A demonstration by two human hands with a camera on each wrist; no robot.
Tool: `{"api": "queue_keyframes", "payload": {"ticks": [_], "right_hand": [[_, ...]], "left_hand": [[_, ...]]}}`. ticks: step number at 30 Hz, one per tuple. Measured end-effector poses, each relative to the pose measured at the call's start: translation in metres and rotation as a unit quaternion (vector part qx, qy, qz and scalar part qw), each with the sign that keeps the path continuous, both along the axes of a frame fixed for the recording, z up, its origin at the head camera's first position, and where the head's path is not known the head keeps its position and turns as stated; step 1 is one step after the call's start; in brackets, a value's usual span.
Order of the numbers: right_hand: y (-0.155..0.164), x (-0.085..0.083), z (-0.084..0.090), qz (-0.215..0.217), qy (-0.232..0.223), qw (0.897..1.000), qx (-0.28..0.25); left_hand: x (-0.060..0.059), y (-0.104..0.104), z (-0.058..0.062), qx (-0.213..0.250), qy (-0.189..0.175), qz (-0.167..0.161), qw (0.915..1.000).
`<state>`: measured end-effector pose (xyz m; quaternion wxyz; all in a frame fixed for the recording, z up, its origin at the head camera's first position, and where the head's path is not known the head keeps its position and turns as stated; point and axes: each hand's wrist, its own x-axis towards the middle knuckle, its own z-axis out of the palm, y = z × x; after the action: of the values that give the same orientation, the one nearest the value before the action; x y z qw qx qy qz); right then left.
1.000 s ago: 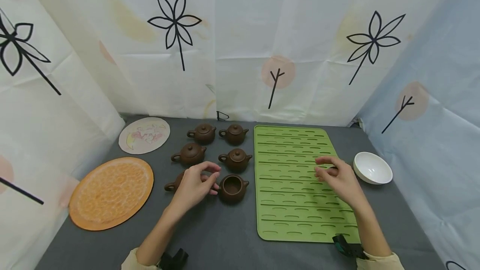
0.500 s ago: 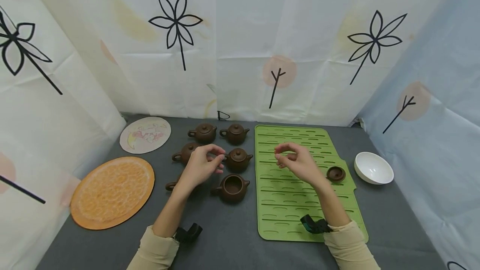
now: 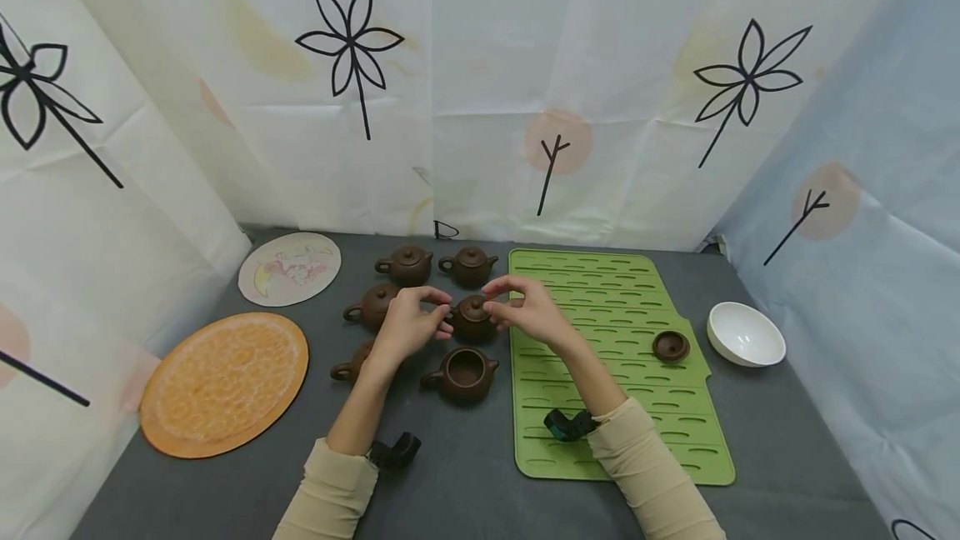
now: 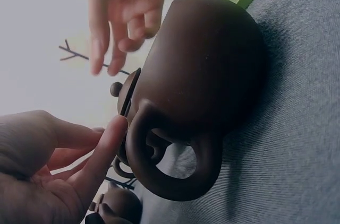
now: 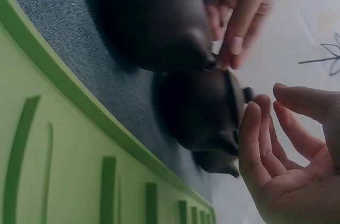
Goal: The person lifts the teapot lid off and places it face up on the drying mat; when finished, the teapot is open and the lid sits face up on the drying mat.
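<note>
Both your hands close on the lidded teapot point(image 3: 472, 319) at frame centre, just left of the green mat point(image 3: 600, 290); your left hand point(image 3: 408, 327) touches its side, fingers relaxed and grasping nothing; your right hand point(image 3: 528, 311) hovers released over the knob; next, I judge, pinch that lid and lift straight.

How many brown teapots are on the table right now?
6, in two columns: back pair; middle pair, between the hands; front pair, one mostly hidden, one lidless.
</note>
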<state>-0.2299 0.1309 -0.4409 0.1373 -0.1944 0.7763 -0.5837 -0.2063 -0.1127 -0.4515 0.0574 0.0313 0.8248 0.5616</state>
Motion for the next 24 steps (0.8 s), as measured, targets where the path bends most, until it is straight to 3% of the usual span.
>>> {"api": "queue_keyframes", "payload": {"ticks": [10,24], "right_hand": [[-0.014,-0.008,-0.015,-0.011,0.037,0.999,0.035],[-0.016,-0.011,-0.018,-0.020,0.058,0.996,0.059]], "left_hand": [[-0.005,0.001,-0.009,0.035,-0.044,-0.005,0.9984],[-0.006,0.004,-0.009,0.029,-0.042,0.009,0.9987]]}}
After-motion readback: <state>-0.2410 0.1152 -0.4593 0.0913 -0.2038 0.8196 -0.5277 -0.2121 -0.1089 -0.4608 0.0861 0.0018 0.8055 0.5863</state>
